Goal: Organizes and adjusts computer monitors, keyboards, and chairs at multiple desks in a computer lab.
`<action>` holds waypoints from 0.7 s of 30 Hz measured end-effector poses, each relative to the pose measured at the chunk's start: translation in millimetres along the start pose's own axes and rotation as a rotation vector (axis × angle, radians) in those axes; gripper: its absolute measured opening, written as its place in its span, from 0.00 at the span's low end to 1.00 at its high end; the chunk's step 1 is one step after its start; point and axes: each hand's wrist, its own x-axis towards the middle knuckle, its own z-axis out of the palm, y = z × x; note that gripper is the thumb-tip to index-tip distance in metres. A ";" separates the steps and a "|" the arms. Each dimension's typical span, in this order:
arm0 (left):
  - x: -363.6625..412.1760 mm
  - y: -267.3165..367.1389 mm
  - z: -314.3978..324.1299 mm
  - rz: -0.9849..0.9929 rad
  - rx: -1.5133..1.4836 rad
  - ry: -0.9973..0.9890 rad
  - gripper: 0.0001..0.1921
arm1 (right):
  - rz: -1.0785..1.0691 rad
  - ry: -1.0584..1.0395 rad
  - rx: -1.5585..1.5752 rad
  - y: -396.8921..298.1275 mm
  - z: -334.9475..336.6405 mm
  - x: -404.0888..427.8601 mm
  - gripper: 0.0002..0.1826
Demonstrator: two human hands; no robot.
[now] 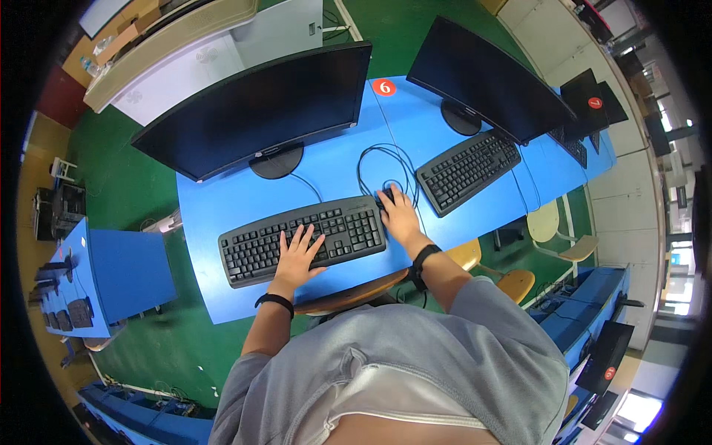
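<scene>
My left hand [298,260] rests with fingers spread on the keys of a black computer keyboard [245,257], its thumb near the lower edge. To the right of that keyboard, my right hand [400,216] lies over a black computer mouse [387,194], which is mostly hidden beneath the fingers. Coiled black cable [361,167] loops on the blue table [334,167] around the mouse. Behind the keyboard stands a black monitor [261,105] with a dark screen. I wear a black band on each wrist.
A second black keyboard [468,171] and a second dark monitor [492,83] stand to the right on the same table. Wooden chairs [517,285] are at its near right side. A white cabinet [278,28] is beyond the monitor. Another blue desk [133,272] stands at left.
</scene>
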 end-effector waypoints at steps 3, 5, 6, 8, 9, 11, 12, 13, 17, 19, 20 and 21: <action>-2.5 -0.3 1.3 -0.018 0.005 0.005 0.44 | -0.017 -0.006 0.011 -2.7 -0.4 -25.0 0.31; -5.2 -2.0 2.0 -0.033 0.013 0.033 0.44 | -0.011 -0.025 0.017 -0.6 -3.0 -37.2 0.31; -5.9 -3.4 0.9 -0.035 -0.012 0.034 0.45 | -0.022 -0.061 0.026 0.9 -5.1 -41.0 0.31; -6.0 -3.7 0.8 -0.033 -0.034 0.035 0.46 | -0.037 -0.102 0.059 2.2 -8.4 -49.4 0.31; -5.4 -3.3 0.8 -0.029 -0.036 0.047 0.46 | -0.031 -0.098 0.060 1.5 -7.9 -53.1 0.31; -4.0 -3.8 0.6 -0.020 -0.036 0.059 0.46 | -0.027 -0.072 0.064 -1.7 -5.2 -57.4 0.30; -3.8 -3.3 0.8 -0.027 -0.023 0.058 0.45 | -0.014 -0.065 0.082 -4.6 -3.8 -57.4 0.30; -3.6 -2.7 0.4 -0.035 -0.010 0.058 0.44 | -0.011 -0.062 0.082 -7.8 -2.4 -57.7 0.30; -3.9 -2.8 4.3 -0.032 0.014 0.076 0.45 | 0.009 -0.025 0.048 -18.1 -1.1 -56.0 0.29; -2.4 -2.8 4.9 -0.046 0.004 0.072 0.45 | 0.030 -0.060 0.019 -20.1 -0.5 -55.6 0.29; -2.7 -2.8 4.7 -0.037 0.010 0.076 0.45 | 0.036 -0.050 0.019 -20.3 -1.2 -56.2 0.29; -3.1 -2.0 4.1 -0.043 0.003 0.076 0.46 | 0.020 -0.063 0.021 -19.5 -2.1 -57.3 0.28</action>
